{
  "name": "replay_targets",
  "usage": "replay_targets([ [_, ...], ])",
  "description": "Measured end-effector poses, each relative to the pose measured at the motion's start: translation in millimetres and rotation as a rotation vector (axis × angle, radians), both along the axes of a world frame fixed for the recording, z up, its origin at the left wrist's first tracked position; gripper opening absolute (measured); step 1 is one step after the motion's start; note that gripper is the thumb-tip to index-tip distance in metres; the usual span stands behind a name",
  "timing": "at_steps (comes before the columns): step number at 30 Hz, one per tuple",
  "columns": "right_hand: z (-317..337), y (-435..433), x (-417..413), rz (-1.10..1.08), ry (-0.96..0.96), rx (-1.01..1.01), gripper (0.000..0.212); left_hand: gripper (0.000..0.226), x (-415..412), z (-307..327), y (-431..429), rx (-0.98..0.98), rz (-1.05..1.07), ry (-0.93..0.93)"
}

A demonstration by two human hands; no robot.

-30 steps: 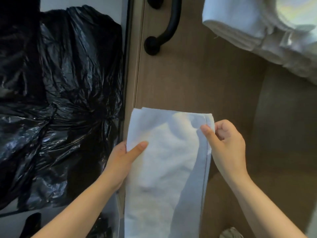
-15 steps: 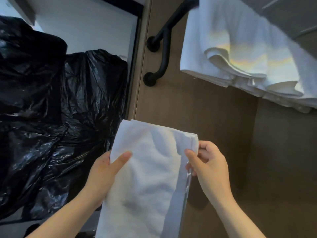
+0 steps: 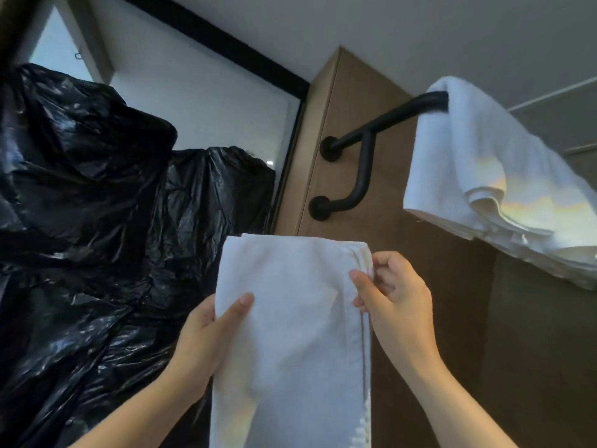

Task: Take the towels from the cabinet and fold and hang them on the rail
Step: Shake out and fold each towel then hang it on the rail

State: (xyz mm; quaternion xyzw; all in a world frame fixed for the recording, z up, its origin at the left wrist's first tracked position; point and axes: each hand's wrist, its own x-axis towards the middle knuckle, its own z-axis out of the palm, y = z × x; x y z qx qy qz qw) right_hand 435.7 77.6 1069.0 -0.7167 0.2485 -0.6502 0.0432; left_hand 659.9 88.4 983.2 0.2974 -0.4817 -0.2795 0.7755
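- White terry towel (image 3: 290, 318), folded into a long narrow strip, hangs upright between my hands in front of the wooden panel (image 3: 403, 234), below and left of the rail (image 3: 391, 118). Its lower end runs out of view.
- My left hand (image 3: 206, 337) grips the towel's left edge, with the thumb (image 3: 237, 307) lying across the front and the fingers hidden behind. This is the same hold as half a second ago.
- My right hand (image 3: 394, 305) pinches the stacked right-hand edges near the top corner, thumb in front and fingers curled behind. That grip is unchanged too.
- The hands are apart, with the towel's width between them.
- My view has tipped upward since half a second ago. The black rail now shows its whole bent bracket (image 3: 365, 169) and both round mounts (image 3: 329, 149).
- The draped towels (image 3: 484, 176) on the rail now show their fold over the bar. They hang up to the right, well apart from the one I hold.
- Crumpled black plastic bags (image 3: 97, 221) fill the left side, just beside the towel's left edge.
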Motion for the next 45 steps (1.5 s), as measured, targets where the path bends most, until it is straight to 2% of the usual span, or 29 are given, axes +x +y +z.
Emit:
replay_targets([
  [4, 25.7, -4.2, 19.2, -0.105, 0.021, -0.027, 0.012, 0.038, 25.0, 21.3, -22.3, -0.043, -0.079, -0.058],
  [6, 41.8, -4.9, 28.0, -0.141, 0.035, -0.045, 0.011, 0.044, 37.4, 26.0, -36.0, -0.064, -0.136, -0.098],
  [9, 65.4, -6.6, 38.3, -0.23, 0.058, -0.103, 0.011, 0.084, 48.8, 28.1, -56.6, -0.092, -0.192, -0.052],
  [10, 73.2, -8.1, 40.9, -0.268, 0.066, -0.123, 0.012, 0.091, 50.4, 30.7, -61.8, -0.117, -0.162, -0.046],
  [14, 101.1, -10.6, 44.7, -0.494, 0.1, -0.236, 0.025, 0.058, 52.5, 56.5, -75.3, -0.355, -0.031, -0.124],
  [16, 112.0, -8.7, 41.7, -0.671, 0.253, -0.357, 0.021, 0.034, 48.4, 70.5, -76.6, -0.397, -0.014, -0.262],
  [19, 128.5, -4.3, 31.5, -0.738, 0.429, -0.432, 0.008, 0.014, 40.0, 89.7, -76.7, -0.407, -0.032, -0.362],
  [21, 138.5, -3.3, 21.0, -0.792, 0.53, -0.437, 0.021, 0.023, 31.9, 100.1, -78.8, -0.403, 0.021, -0.439],
  [25, 151.1, 6.2, 6.1, -0.875, 0.677, -0.425, 0.028, 0.043, 14.5, 111.9, -82.3, -0.428, 0.131, -0.583],
  [29, 158.9, 14.0, 5.8, -1.211, 0.834, -0.288, 0.031, 0.046, 5.4, 124.5, -91.2, -0.463, 0.238, -0.596],
  [33, 180.1, 11.9, 8.2, -1.117, 0.778, -0.636, 0.017, 0.044, 4.0, 159.8, -104.3, -0.444, 0.3, -0.585],
  [35, 202.9, 6.8, 9.9, -1.191, 0.786, -0.749, 0.021, 0.044, 4.4, 184.1, -111.7, -0.444, 0.342, -0.571],
  [39, 251.1, -6.8, 15.9, -1.265, 0.752, -0.724, 0.031, 0.041, -2.2, 233.4, -127.8, -0.447, 0.354, -0.527],
  [45, 304.0, -15.2, 21.3, -1.34, 0.587, -0.617, 0.027, 0.04, -25.6, 297.3, -152.5, -0.459, 0.322, -0.505],
])
